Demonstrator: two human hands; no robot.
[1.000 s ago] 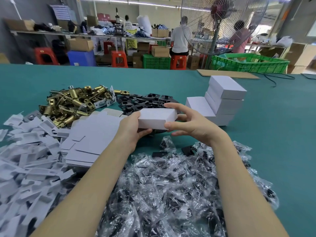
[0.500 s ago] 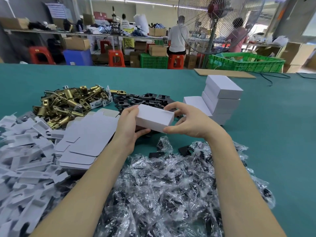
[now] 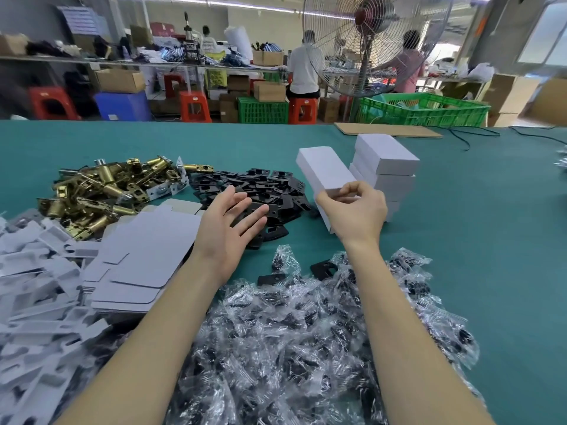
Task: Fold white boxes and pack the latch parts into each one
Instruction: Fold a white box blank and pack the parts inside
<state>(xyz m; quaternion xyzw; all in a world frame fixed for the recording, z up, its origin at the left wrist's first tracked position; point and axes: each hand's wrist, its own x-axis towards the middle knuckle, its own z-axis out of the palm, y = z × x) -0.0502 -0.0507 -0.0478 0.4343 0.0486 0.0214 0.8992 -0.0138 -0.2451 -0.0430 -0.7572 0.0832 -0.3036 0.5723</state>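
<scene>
My right hand (image 3: 356, 214) grips the near end of a closed white box (image 3: 322, 171), held in the air just left of the stack of closed white boxes (image 3: 385, 167). My left hand (image 3: 231, 223) is free, fingers spread, hovering over the heap of black plates (image 3: 264, 191). Brass latch bolts (image 3: 101, 191) lie in a pile at the far left. Flat white box blanks (image 3: 144, 250) are stacked beside my left forearm.
Clear bags of small black parts (image 3: 306, 332) cover the near middle of the green table (image 3: 491, 240). White cardboard inserts (image 3: 33, 289) are heaped at the left edge. A cardboard sheet (image 3: 386, 130), a cable, a green crate and a standing fan stand beyond.
My left hand has let go of the box and drawn back, open. My right hand has carried the box up and to the right, toward the stack.
</scene>
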